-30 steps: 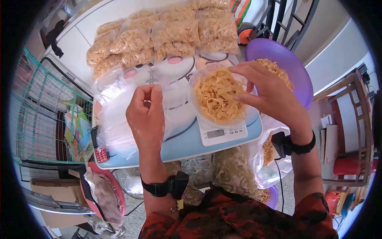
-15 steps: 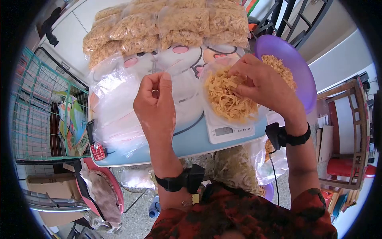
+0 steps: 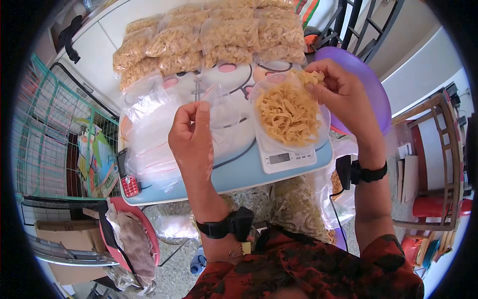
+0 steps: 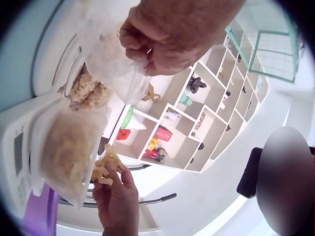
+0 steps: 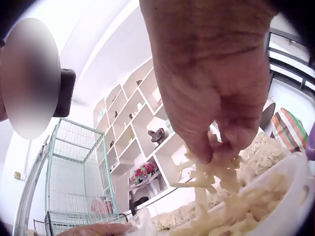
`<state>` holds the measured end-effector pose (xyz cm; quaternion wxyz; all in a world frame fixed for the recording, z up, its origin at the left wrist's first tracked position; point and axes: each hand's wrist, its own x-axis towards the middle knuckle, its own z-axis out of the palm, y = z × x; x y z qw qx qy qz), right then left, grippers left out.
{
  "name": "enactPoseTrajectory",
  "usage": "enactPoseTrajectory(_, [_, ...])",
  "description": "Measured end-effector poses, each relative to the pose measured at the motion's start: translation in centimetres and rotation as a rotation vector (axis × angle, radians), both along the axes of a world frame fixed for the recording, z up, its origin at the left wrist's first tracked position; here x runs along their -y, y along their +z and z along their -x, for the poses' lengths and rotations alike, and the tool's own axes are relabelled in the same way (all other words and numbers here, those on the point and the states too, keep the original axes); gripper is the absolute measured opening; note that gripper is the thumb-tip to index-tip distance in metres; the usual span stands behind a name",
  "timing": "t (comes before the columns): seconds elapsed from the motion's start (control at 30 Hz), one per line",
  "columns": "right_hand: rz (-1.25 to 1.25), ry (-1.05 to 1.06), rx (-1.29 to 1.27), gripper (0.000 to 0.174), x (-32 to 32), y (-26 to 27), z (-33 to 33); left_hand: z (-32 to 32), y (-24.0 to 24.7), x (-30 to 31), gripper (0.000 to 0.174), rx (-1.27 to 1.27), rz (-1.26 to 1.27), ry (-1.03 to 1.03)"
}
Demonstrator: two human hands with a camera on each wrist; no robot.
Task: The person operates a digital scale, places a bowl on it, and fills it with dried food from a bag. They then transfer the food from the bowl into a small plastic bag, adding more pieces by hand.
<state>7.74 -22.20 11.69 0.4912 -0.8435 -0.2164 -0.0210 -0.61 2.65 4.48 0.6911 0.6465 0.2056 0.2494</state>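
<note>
My right hand (image 3: 343, 94) pinches a small clump of pale yellow dried strips (image 3: 311, 78) at the upper right rim of a translucent bowl (image 3: 255, 102). More of these strips (image 3: 288, 113) fill the bowl, which sits on a white digital scale (image 3: 294, 162). In the right wrist view the clump (image 5: 211, 176) hangs from the fingertips, some strips dangling over the bowl. My left hand (image 3: 191, 134) is left of the scale, thumb against curled fingers. Its wrist view shows it pinching a clear plastic bag (image 4: 115, 73) by the edge.
Several filled clear bags (image 3: 229, 35) are stacked along the back of the table. Flat clear bags (image 3: 149, 129) lie at the left, by a red keypad phone (image 3: 130, 185). A purple basin (image 3: 371, 89) stands beyond the right edge, a green wire cage (image 3: 64, 134) on the left.
My right hand dipped into the strips in the bowl, then rose up and right with a clump between its fingers. My left hand kept its pinch, shifting slightly right.
</note>
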Motion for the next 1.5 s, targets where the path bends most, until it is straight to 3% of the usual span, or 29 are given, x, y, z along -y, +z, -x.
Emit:
enactPoseTrajectory(0.1, [0.337, -0.059, 0.163, 0.028, -1.0, 1.0, 1.2, 0.1, -0.1, 0.0, 0.018, 0.015, 0.020, -0.005])
enactPoseTrajectory(0.2, [0.502, 0.056, 0.284, 0.034, -0.4, -1.3, 0.3, 0.1, 0.0, 0.1, 0.019, 0.013, 0.020, -0.015])
enactPoseTrajectory(0.4, [0.474, 0.056, 0.057, 0.050, -0.3, 1.4, 1.3, 0.0, 0.0, 0.1, 0.020, 0.037, 0.058, -0.055])
enactPoseTrajectory(0.5, [0.542, 0.164, 0.281, 0.063, 0.4, 1.1, 1.3, 0.0, 0.1, 0.2, 0.020, 0.034, 0.062, -0.062])
enactPoseTrajectory(0.6, [0.578, 0.236, 0.324, 0.076, 0.1, 1.0, 1.2, 0.0, 0.1, 0.3, 0.020, 0.038, 0.070, -0.069])
enactPoseTrajectory(0.7, [0.605, 0.273, 0.240, 0.077, -0.7, 1.3, 1.4, 0.0, 0.2, 0.3, 0.020, 0.040, 0.079, -0.078])
enactPoseTrajectory(0.9, [0.575, 0.326, 0.305, 0.061, -0.7, 0.0, 0.3, 0.0, 0.3, 0.1, 0.020, 0.047, 0.084, -0.094])
enactPoseTrajectory(1.1, [0.491, 0.188, 0.249, 0.035, -1.0, -0.3, 0.5, 0.3, 0.7, 0.1, 0.018, 0.053, 0.111, -0.115])
enactPoseTrajectory(1.4, [0.360, 0.098, 0.259, 0.018, 0.2, 0.8, 0.5, 0.5, 1.2, 0.0, 0.022, 0.030, 0.134, -0.089])
enactPoseTrajectory(1.5, [-0.033, 0.063, 0.096, 0.022, 0.6, 0.1, 0.5, 0.4, 1.6, 0.3, 0.022, 0.017, 0.159, -0.099])
